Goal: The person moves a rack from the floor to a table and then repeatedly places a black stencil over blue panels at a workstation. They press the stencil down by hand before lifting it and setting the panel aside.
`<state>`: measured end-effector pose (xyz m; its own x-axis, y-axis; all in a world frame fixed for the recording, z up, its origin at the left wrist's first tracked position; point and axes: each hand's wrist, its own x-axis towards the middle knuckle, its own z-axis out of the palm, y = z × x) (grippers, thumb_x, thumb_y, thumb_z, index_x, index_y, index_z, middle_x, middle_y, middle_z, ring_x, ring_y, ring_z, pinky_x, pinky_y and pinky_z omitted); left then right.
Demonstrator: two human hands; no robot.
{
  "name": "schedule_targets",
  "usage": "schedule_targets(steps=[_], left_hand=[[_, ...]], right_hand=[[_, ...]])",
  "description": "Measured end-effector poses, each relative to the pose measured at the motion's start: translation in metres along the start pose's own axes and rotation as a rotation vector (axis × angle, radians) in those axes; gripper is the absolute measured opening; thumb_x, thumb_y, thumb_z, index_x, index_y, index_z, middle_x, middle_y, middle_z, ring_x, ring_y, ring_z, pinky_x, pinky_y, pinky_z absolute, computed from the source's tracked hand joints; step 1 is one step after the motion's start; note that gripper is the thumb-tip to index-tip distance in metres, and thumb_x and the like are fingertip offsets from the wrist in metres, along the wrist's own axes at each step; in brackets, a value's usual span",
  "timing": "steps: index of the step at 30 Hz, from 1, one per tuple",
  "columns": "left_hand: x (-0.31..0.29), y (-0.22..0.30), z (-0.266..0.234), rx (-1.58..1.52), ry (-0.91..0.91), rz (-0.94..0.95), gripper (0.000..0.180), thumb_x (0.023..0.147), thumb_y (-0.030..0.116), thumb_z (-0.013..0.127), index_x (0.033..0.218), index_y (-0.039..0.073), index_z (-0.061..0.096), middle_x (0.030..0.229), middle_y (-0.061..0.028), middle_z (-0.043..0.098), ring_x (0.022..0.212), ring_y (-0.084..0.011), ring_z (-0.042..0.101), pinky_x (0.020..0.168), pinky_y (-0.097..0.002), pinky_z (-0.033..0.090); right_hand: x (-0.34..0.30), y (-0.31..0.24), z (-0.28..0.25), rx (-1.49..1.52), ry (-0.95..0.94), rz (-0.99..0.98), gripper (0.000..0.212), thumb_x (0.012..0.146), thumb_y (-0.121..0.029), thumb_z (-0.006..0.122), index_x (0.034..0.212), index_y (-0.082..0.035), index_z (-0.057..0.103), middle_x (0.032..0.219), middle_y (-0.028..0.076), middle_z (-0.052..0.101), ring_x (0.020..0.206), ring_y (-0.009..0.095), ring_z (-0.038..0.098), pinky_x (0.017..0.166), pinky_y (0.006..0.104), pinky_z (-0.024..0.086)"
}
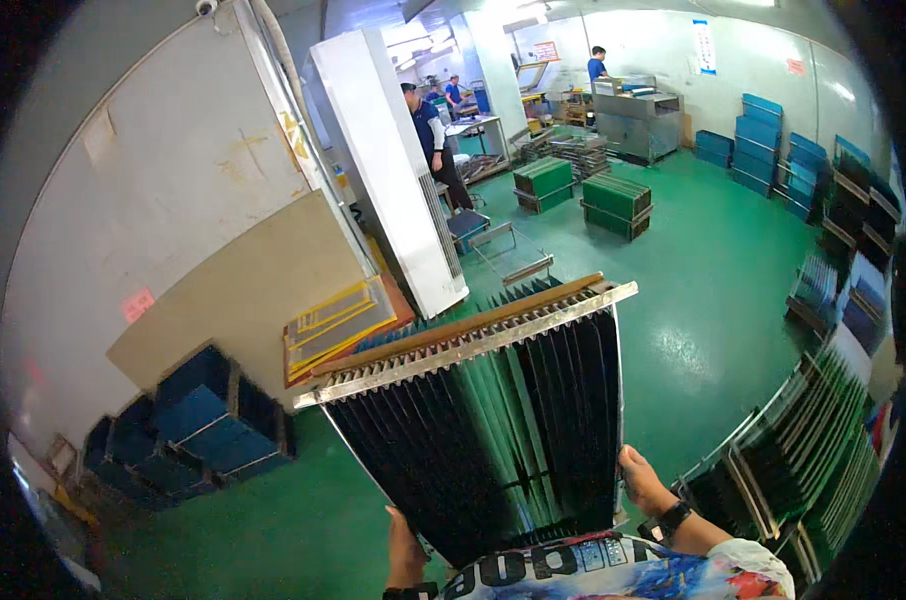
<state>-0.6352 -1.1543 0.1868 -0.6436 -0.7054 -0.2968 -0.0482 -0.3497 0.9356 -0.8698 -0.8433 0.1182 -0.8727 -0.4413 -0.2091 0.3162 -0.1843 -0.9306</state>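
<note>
Reading the clock from the middle of the load, with 12 straight ahead, we hold in front of us a wide metal-edged rack of dark thin panels (470,346), up off the shiny green floor (718,275). Its long axis follows the straight silver metal bar (558,316) across its far edge, from about half past eight to half past two, with the right end farther ahead. The thin panels (403,445) run from that bar toward us at 6 o'clock; the middle ones shine green.

Our left hand (406,552) is at 7 o'clock and our right hand (648,485) at 4. From the left fingers the rack lies toward 1 o'clock; from the right fingers, toward 10. Both sets are clamped on its sides, near our end, the right thumb showing along the outer edge; how the other fingers curl we cannot tell, as the load hides them.

Around us, flat yellow-edged frames (345,318) lean at 10 o'clock, a tall white upright cabinet (398,190) stands at 11, and two boxy green racks (614,208) sit at 1. Blue boxy racks (218,425) stand at 9, and a long row of green-black panels (808,440) at 3.
</note>
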Motion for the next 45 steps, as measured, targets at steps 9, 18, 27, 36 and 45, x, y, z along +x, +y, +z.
schedule_targets(steps=[9, 18, 27, 36, 45], left_hand=[[0.185, 0.090, 0.166, 0.178, -0.080, -0.312, 0.065, 0.093, 0.055, 0.027, 0.134, 0.005, 0.038, 0.131, -0.0080, 0.047, 0.119, -0.0221, 0.043, 0.100, -0.0344, 0.031], [0.409, 0.023, 0.346, 0.058, -0.337, 0.010, 0.051, 0.097, 0.046, 0.027, 0.096, 0.004, 0.056, 0.090, -0.0002, 0.057, 0.080, -0.0124, 0.048, 0.076, -0.0291, 0.039], [0.551, 0.043, 0.512, 0.084, -0.445, -0.158, 0.060, 0.095, 0.052, 0.026, 0.124, 0.005, 0.050, 0.113, -0.0059, 0.057, 0.099, -0.0190, 0.052, 0.086, -0.0343, 0.042], [0.736, 0.037, 0.653, 0.235, -0.359, 0.049, 0.055, 0.094, 0.054, 0.030, 0.087, 0.005, 0.053, 0.081, -0.0011, 0.050, 0.076, -0.0149, 0.043, 0.075, -0.0318, 0.038], [0.872, 0.034, 0.768, 0.014, -0.327, -0.139, 0.050, 0.094, 0.051, 0.034, 0.071, 0.009, 0.044, 0.067, 0.0022, 0.035, 0.065, -0.0115, 0.031, 0.058, -0.0291, 0.027]], right_hand=[[0.185, -0.055, -0.032, 0.122, 0.148, -0.019, 0.031, 0.097, -0.035, 0.039, 0.099, -0.008, 0.054, 0.085, -0.003, 0.051, 0.079, 0.010, 0.043, 0.075, 0.0251, 0.036], [0.338, -0.106, -0.134, 0.117, 0.324, -0.122, 0.045, 0.096, -0.038, 0.040, 0.122, -0.003, 0.048, 0.117, 0.004, 0.054, 0.107, 0.017, 0.048, 0.094, 0.0309, 0.035], [0.519, -0.209, -0.198, 0.156, 0.236, -0.086, 0.050, 0.093, -0.040, 0.045, 0.131, -0.008, 0.041, 0.128, 0.003, 0.048, 0.112, 0.019, 0.049, 0.094, 0.0327, 0.039], [0.697, -0.256, -0.242, -1.079, 0.286, -0.459, 0.045, 0.095, -0.031, 0.043, 0.132, -0.007, 0.039, 0.124, 0.004, 0.050, 0.112, 0.022, 0.049, 0.093, 0.0328, 0.040], [0.859, -0.313, -0.262, 0.111, 0.334, -0.176, 0.044, 0.095, -0.035, 0.042, 0.130, -0.009, 0.042, 0.123, 0.005, 0.050, 0.110, 0.020, 0.049, 0.090, 0.0328, 0.041]])
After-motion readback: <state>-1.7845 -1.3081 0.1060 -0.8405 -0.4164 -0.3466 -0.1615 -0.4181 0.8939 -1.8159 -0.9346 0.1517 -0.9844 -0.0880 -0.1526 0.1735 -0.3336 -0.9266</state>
